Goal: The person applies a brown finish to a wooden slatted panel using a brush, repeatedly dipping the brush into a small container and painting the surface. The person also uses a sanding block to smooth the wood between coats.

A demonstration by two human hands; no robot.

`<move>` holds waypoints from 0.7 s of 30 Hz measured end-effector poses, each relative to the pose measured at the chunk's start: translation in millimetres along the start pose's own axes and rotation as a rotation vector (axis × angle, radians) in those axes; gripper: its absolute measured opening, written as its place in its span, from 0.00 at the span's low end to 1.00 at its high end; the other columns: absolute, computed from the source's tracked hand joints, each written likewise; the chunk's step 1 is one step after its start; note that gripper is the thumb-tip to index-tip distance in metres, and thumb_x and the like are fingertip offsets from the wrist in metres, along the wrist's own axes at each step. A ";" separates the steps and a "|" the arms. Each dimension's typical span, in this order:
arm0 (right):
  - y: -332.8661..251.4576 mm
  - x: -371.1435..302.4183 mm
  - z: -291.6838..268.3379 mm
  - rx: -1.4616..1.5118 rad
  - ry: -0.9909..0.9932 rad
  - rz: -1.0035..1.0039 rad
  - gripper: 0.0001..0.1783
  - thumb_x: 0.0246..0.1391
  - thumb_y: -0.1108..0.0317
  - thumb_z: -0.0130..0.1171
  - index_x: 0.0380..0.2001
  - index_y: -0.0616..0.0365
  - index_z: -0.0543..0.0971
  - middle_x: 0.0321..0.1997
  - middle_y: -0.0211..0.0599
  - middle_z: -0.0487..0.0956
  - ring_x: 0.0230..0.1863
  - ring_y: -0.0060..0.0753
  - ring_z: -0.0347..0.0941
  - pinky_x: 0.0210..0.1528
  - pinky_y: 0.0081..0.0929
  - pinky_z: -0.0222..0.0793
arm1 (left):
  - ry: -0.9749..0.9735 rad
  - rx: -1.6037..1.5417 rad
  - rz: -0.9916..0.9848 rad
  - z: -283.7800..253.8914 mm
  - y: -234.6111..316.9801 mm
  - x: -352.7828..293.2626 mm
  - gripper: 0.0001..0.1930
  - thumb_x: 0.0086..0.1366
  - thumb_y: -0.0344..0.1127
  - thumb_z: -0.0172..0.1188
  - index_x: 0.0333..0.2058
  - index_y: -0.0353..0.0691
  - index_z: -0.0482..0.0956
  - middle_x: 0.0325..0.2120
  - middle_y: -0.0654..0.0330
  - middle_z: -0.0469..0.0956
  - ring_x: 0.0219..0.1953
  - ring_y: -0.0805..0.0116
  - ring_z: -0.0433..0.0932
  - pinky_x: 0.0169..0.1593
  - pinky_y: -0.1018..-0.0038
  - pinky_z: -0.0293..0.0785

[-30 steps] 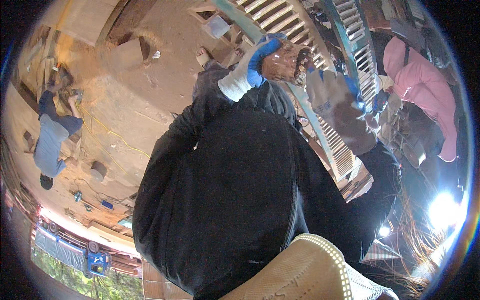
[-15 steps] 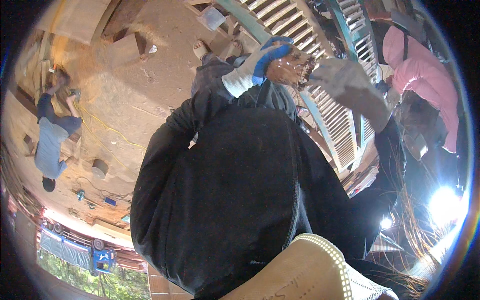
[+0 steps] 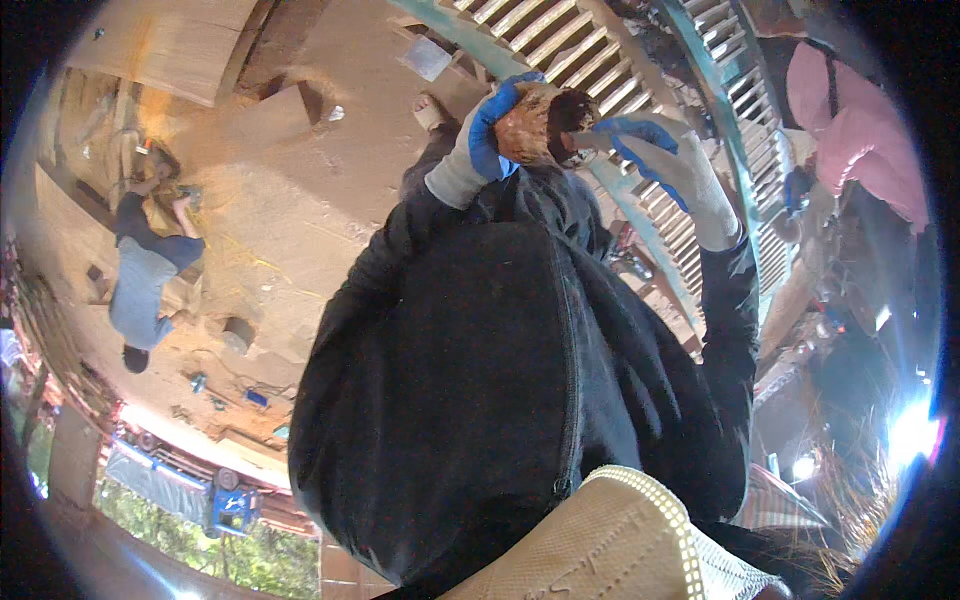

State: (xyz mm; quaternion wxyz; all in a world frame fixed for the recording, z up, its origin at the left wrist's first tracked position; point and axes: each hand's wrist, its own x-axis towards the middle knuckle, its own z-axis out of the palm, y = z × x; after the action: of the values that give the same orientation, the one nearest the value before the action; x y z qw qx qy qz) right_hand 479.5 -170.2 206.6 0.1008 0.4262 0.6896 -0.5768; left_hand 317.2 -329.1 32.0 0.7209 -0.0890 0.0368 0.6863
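- A brown, rounded, hollow piece with a rough, dark rim (image 3: 528,128) is held up in front of the black-clothed body, apart from the long wooden rack with pale slats and teal rails (image 3: 600,62).
- Its outer side is gripped by the left hand in a blue and pale-grey glove (image 3: 474,150); the fingers are curled around the wall.
- At the dark opening, the right hand in a matching glove (image 3: 678,155) is brought close, its fingers bent; whether anything is pinched between them cannot be told (a narrow, greyish-brown shape is seen at the rim, but its nature is unclear).
- The piece is judged stiff, and probably light enough to be supported by one hand; the material cannot be made out.
- The jagged rim may be crumbly, so pressure there is best avoided.
- A firm hold is best taken around the rounded outer wall, where slipping seems unlikely with gloves.
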 end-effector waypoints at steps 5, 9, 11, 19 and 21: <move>-7.5 4.7 3.9 0.130 0.067 -0.094 0.15 0.59 0.61 0.59 0.43 0.59 0.81 0.36 0.31 0.80 0.35 0.19 0.74 0.40 0.21 0.71 | 0.185 0.303 0.086 6.8 4.4 1.8 0.30 0.70 0.53 0.40 0.62 0.39 0.62 0.60 0.51 0.67 0.62 0.54 0.66 0.66 0.54 0.59; -8.8 9.3 -5.1 0.914 -0.051 -0.163 0.20 0.61 0.62 0.57 0.49 0.67 0.77 0.45 0.36 0.77 0.38 0.18 0.72 0.39 0.17 0.69 | -0.126 -0.334 -0.034 3.6 11.1 10.4 0.33 0.70 0.56 0.31 0.63 0.37 0.59 0.62 0.50 0.64 0.63 0.53 0.63 0.67 0.54 0.55; -8.1 16.8 -7.6 0.788 0.001 -0.137 0.18 0.58 0.63 0.61 0.46 0.65 0.79 0.40 0.33 0.78 0.36 0.16 0.71 0.38 0.15 0.69 | -0.110 -0.221 0.004 1.4 16.7 17.0 0.33 0.70 0.57 0.31 0.63 0.37 0.59 0.62 0.50 0.63 0.64 0.52 0.63 0.68 0.54 0.55; -16.1 74.3 19.3 0.524 -0.131 0.052 0.15 0.59 0.64 0.59 0.45 0.62 0.77 0.31 0.28 0.80 0.30 0.14 0.74 0.32 0.14 0.71 | 0.253 0.445 0.045 4.7 74.3 26.3 0.36 0.65 0.64 0.35 0.61 0.43 0.65 0.59 0.51 0.68 0.62 0.48 0.65 0.66 0.50 0.57; -25.2 93.5 26.2 0.625 -0.153 0.036 0.13 0.61 0.66 0.56 0.46 0.61 0.76 0.34 0.26 0.79 0.32 0.12 0.69 0.34 0.14 0.68 | 0.316 0.068 -0.060 -2.1 103.7 29.3 0.35 0.65 0.64 0.36 0.60 0.44 0.66 0.59 0.51 0.68 0.61 0.48 0.66 0.65 0.50 0.59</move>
State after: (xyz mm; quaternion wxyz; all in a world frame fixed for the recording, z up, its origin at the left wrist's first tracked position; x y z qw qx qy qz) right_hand 394.9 -148.5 157.3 0.0268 0.4038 0.4618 -0.7893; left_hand 215.6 -296.3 16.8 0.7289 -0.1725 0.1706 0.6402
